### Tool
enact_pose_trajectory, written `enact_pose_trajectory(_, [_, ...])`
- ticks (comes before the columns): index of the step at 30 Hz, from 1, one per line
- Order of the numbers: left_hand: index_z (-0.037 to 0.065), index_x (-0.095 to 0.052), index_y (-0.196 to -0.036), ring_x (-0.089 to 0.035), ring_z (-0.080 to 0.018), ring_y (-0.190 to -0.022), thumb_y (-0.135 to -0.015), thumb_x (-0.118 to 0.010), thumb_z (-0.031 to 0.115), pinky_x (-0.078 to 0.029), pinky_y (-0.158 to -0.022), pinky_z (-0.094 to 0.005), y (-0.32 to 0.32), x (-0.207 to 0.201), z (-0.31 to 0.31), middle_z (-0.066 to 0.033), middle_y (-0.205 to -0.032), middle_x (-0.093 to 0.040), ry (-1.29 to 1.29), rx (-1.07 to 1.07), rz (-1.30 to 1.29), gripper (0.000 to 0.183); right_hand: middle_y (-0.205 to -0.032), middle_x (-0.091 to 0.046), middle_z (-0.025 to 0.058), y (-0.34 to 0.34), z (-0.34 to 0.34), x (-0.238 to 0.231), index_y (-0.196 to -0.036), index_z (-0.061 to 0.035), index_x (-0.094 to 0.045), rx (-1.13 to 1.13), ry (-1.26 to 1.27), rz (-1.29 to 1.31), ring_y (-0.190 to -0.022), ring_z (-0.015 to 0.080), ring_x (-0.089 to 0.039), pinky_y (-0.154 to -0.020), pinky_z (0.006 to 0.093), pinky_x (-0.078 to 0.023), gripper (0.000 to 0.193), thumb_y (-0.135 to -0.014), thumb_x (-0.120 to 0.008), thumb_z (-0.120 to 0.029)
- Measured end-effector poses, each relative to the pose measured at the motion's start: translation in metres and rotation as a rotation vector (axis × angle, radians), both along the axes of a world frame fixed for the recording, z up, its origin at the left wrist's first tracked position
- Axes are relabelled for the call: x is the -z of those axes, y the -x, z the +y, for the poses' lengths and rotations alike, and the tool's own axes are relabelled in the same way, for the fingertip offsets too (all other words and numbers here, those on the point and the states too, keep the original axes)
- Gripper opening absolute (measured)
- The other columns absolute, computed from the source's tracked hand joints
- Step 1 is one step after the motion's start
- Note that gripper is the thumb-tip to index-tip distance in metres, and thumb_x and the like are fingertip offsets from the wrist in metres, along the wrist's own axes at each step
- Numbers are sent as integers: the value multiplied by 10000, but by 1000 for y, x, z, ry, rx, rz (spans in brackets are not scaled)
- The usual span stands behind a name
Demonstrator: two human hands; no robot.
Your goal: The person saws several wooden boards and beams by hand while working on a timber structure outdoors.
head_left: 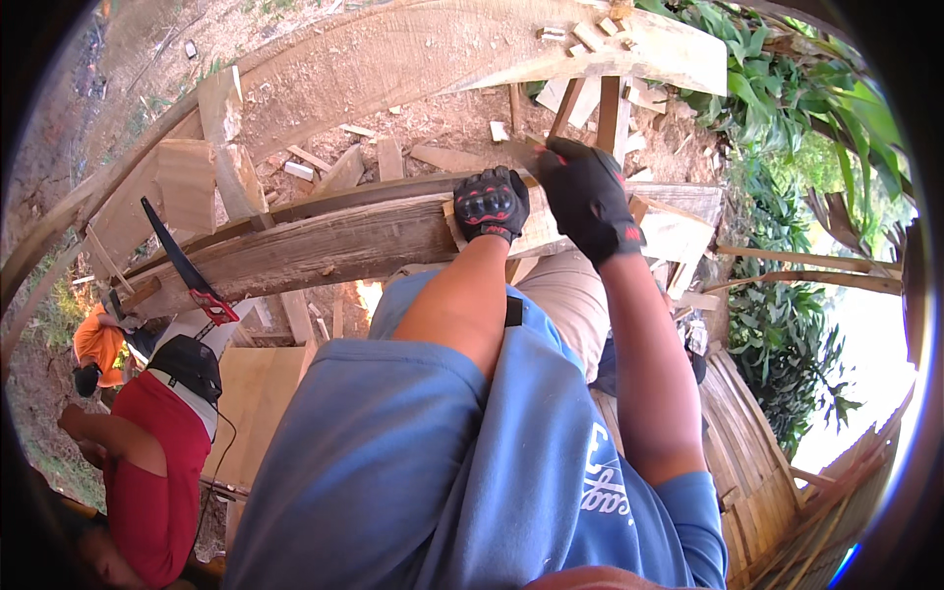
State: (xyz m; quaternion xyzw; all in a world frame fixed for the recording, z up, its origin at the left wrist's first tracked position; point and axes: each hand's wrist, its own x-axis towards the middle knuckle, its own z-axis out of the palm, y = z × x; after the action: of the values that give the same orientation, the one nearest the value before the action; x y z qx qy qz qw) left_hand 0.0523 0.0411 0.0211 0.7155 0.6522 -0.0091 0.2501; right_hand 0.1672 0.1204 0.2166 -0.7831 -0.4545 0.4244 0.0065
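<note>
My left hand (pixel 491 204), in a black glove with red marks and hard knuckle pads, is closed over a short light piece of wood (pixel 453 224) on a long weathered beam (pixel 374 239). To its right, my right hand (pixel 588 200), in a matching glove, is closed with the fingers curled. A thin blurred dark shape juts from its fingers toward the left; its kind cannot be made out. Pale wood (pixel 541 228) lies between and below the two hands. Farther left, a handsaw (pixel 179 258) with a black blade and red handle leans by the beam.
A wide curved board (pixel 393 64) crosses the far side, with small offcuts (pixel 590 37) on it. Wood blocks (pixel 187 185) stand at left. Scraps and sawdust cover the ground. A person in red (pixel 147 482) and another in orange (pixel 96 344) are at left; leafy plants (pixel 787 128) grow at right.
</note>
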Motion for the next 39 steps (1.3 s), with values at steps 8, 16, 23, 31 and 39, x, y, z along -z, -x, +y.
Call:
enact_pose_trajectory(8, [158, -775, -969, -767, -303, -965, -1049, -543, 348, -552, -916, -494, 1, -3, -2, -99, -988, -801, 103, -3, 27, 310, -1302, -756, 257, -28, -94, -36, -1414, -41, -707, 22, -273, 92, -1257, 383, -728, -1063, 441, -559, 418, -1074, -652, -277])
enact_pose_trajectory(16, [146, -777, -984, -766, -333, -998, -1067, -490, 379, -549, -959, -496, -10, -10, 4, -131, -989, -813, 191, 29, 92, 379, -1362, -752, 218, -2, -211, -55, -1499, -96, -672, 355, -394, 105, -1244, 370, -744, -1071, 456, -567, 456, -1046, -687, -145])
enact_pose_trajectory(23, [133, -779, -936, -778, -378, -949, -1087, -453, 404, -587, -858, -537, -10, -19, 5, -159, -968, -807, 189, 34, 158, 450, -1295, -766, 237, -7, -232, -94, -1455, -101, -705, 333, -280, 82, -1188, 387, -764, -1049, 451, -580, 445, -1017, -687, -177])
enact_pose_trajectory(31, [128, -780, -1010, -776, -391, -985, -1098, -423, 394, -595, -882, -543, -11, -14, 3, -169, -1028, -806, 224, 49, 219, 454, -1206, -802, 191, -28, -236, -56, -1443, -145, -716, 356, -475, 103, -1043, 376, -799, -929, 458, -617, 417, -1027, -710, -179])
enact_pose_trajectory(39, [123, -784, -994, -773, -374, -1003, -1096, -430, 388, -598, -873, -529, -15, -13, 0, -173, -1031, -801, 179, 106, 253, 453, -1013, -815, 122, -25, -228, -46, -1456, -185, -707, 221, -333, 47, -778, 318, -783, -738, 436, -610, 475, -983, -732, -220])
